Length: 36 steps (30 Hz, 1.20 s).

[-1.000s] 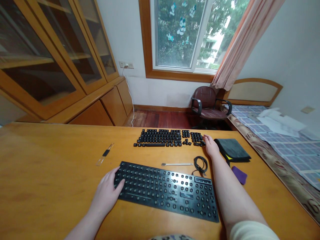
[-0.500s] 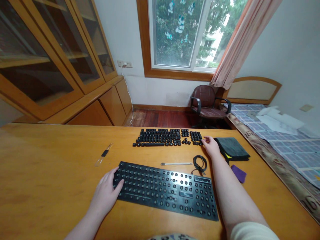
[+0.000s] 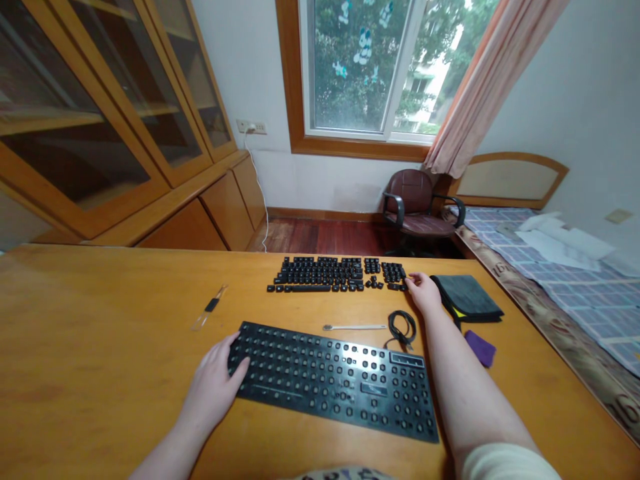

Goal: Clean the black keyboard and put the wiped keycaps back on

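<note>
A black keyboard base [image 3: 335,380] without its keycaps lies on the wooden desk [image 3: 100,347] in front of me. My left hand [image 3: 215,387] rests flat on the base's left end, fingers spread. Farther back, the removed black keycaps [image 3: 335,274] are laid out in rows like a keyboard. My right hand [image 3: 423,291] reaches to the right end of those rows, with its fingertips pinched at a keycap there. The keyboard's coiled black cable [image 3: 401,329] lies just below that hand.
A slim pale tool [image 3: 354,327] lies between the keycaps and the base. A folded grey cloth [image 3: 467,298] and a purple item [image 3: 480,348] sit at the right. A clear strip with a black band [image 3: 210,307] lies left. An office chair [image 3: 417,210] and a bed [image 3: 565,280] stand beyond.
My right hand stays at the right end of the keycap rows with only small finger shifts. The left hand has not moved; the view sways slightly.
</note>
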### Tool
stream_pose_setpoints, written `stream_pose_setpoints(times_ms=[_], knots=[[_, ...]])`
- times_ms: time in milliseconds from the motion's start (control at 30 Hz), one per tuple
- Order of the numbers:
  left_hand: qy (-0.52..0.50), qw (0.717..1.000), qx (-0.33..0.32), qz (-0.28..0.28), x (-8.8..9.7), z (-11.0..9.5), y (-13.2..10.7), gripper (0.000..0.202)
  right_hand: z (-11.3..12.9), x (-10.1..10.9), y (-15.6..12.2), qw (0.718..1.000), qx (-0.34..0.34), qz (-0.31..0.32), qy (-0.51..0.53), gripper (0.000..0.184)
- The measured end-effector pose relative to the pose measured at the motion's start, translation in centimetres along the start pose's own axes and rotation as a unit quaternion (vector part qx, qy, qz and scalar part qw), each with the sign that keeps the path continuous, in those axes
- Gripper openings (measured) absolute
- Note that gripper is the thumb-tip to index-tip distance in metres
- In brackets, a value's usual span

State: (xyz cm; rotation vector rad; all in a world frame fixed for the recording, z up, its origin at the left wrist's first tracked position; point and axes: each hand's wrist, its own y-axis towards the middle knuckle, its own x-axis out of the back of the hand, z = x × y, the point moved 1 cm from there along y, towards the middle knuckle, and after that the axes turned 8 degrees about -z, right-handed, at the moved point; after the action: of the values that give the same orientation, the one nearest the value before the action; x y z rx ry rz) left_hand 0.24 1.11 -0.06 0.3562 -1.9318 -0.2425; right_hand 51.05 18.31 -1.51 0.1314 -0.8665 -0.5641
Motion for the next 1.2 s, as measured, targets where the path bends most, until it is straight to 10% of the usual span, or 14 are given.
stream_pose_setpoints(times_ms=[400,1200], knots=[[0.001,1.0,0.002,0.007,0.1,0.0,0.0,0.05,-0.5,2.4,0.1,0.979,0.189,0.054,0.048,0.028],[0.001,1.0,0.005,0.004,0.2,-0.3,0.0,0.05,-0.2,1.0,0.5,0.979,0.197,0.047,0.0,0.021]])
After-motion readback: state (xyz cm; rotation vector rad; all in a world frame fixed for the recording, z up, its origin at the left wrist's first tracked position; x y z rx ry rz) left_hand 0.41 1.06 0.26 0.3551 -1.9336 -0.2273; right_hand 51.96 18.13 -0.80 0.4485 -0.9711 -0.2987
